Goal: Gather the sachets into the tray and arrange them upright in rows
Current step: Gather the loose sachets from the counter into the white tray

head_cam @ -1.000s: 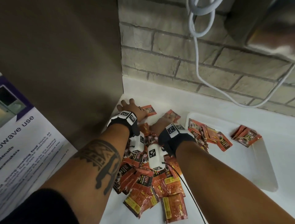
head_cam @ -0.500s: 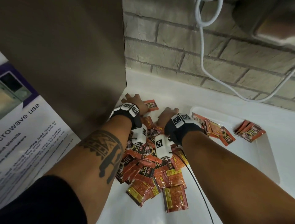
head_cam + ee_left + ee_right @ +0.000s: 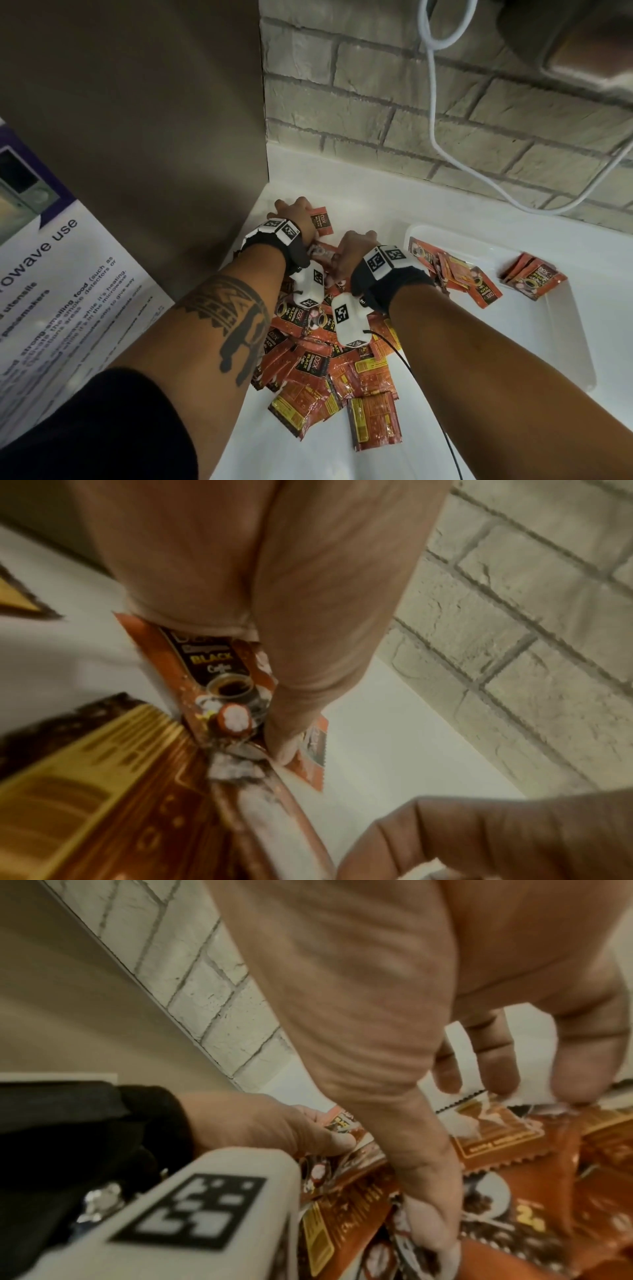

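Observation:
A heap of orange-red coffee sachets [image 3: 325, 370] lies on the white counter between my forearms. My left hand [image 3: 294, 212] is at the heap's far end near the corner, its thumb [image 3: 284, 739] pressing on a sachet [image 3: 219, 674]. One sachet [image 3: 322, 222] lies just right of it. My right hand [image 3: 352, 246] arches over the heap beside it, with bent fingertips [image 3: 493, 1074] and thumb [image 3: 428, 1226] touching sachets. The white tray [image 3: 565, 342] stands to the right. It holds several sachets [image 3: 455, 274] lying at its left end and a small stack [image 3: 532, 279].
A brown panel [image 3: 137, 120] walls the counter's left side and a brick wall [image 3: 376, 120] closes the back. A white cable [image 3: 435, 137] hangs down the bricks. A microwave-use poster [image 3: 51, 274] is at the left.
Both hands stay at the heap's far end. My right fingers have covered the sachet that lay ahead of them, and the left fingers have drawn in from their spread.

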`<state>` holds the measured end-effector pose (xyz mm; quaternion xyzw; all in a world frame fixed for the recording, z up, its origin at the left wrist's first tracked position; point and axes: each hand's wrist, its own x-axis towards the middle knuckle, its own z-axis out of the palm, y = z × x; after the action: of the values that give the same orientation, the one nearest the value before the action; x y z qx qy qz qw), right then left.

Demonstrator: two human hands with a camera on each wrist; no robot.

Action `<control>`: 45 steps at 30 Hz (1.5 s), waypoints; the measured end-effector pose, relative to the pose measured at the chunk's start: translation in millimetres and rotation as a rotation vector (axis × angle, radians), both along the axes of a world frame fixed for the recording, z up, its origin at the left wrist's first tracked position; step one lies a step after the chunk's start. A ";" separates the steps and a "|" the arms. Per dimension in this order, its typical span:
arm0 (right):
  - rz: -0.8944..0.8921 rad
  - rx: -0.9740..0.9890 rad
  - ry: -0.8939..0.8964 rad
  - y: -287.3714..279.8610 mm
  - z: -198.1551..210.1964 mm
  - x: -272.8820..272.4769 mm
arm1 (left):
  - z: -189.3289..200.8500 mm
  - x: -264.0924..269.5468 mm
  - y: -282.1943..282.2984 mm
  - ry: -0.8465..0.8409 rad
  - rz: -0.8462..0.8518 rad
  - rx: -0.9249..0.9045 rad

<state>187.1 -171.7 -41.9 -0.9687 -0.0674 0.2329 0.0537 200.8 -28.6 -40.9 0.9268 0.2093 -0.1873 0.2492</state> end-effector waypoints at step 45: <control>-0.343 0.969 0.267 -82.5 86.5 -24.1 | 57.0 -59.4 -4.6 -0.317 0.068 -0.667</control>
<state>163.0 -254.2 44.6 -0.7920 -0.0006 0.2842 0.5404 141.4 -33.2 16.1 0.8047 0.1261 -0.0909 0.5730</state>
